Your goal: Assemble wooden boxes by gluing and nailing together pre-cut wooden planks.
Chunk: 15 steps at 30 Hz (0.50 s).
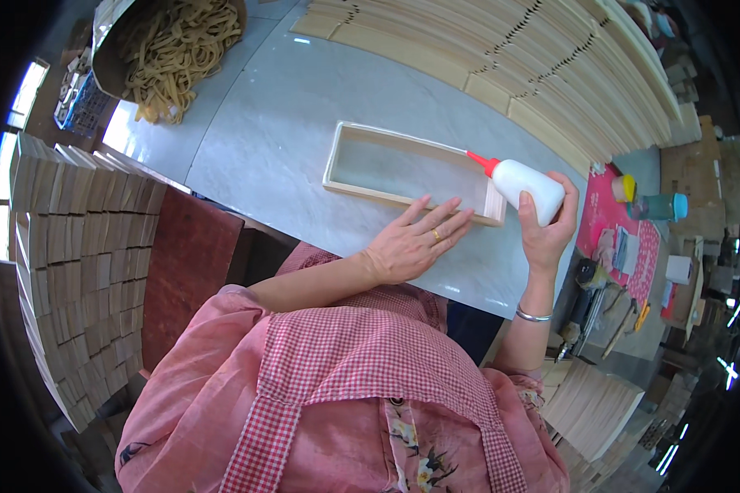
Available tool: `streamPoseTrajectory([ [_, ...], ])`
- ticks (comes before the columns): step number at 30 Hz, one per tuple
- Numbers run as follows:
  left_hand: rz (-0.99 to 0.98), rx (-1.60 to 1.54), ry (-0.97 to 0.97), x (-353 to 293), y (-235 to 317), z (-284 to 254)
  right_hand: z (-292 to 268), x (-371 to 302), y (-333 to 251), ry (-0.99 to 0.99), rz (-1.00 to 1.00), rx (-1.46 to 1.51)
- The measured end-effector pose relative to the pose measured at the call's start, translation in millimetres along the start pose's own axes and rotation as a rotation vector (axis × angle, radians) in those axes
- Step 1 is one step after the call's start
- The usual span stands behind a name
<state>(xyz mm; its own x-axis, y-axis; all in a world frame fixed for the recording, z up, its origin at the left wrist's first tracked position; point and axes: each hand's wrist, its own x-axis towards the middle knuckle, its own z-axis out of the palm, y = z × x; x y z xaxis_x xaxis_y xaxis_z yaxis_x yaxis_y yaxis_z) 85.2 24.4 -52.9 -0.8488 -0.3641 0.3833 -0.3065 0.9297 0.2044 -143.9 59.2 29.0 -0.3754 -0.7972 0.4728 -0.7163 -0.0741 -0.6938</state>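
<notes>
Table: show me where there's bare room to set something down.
The table is barest between the tan bands and wooden frame; another patch lies between frame and stacked boards. Crowded: around the frame's right end, with left hand, right hand and bottle.

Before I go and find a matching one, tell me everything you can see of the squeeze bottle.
The squeeze bottle has a smooth, rounded white body that looks like plastic, and a red cap tapering to a narrow nozzle. The right hand holds it tilted, gripping near its base, with the nozzle pointing left toward the far edge of the wooden frame. Whether the tip touches that edge is unclear.
</notes>
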Motion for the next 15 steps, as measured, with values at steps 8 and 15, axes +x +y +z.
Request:
streamPoseTrajectory([
  [8,-0.010,0.003,-0.022,0.8,1.9,-0.4,-29.4,-6.8,14.8,0.079,-0.001,-0.107],
  [15,-0.037,0.012,-0.026,1.5,4.2,1.4,-44.0,-12.6,22.6,0.124,-0.004,-0.176],
])
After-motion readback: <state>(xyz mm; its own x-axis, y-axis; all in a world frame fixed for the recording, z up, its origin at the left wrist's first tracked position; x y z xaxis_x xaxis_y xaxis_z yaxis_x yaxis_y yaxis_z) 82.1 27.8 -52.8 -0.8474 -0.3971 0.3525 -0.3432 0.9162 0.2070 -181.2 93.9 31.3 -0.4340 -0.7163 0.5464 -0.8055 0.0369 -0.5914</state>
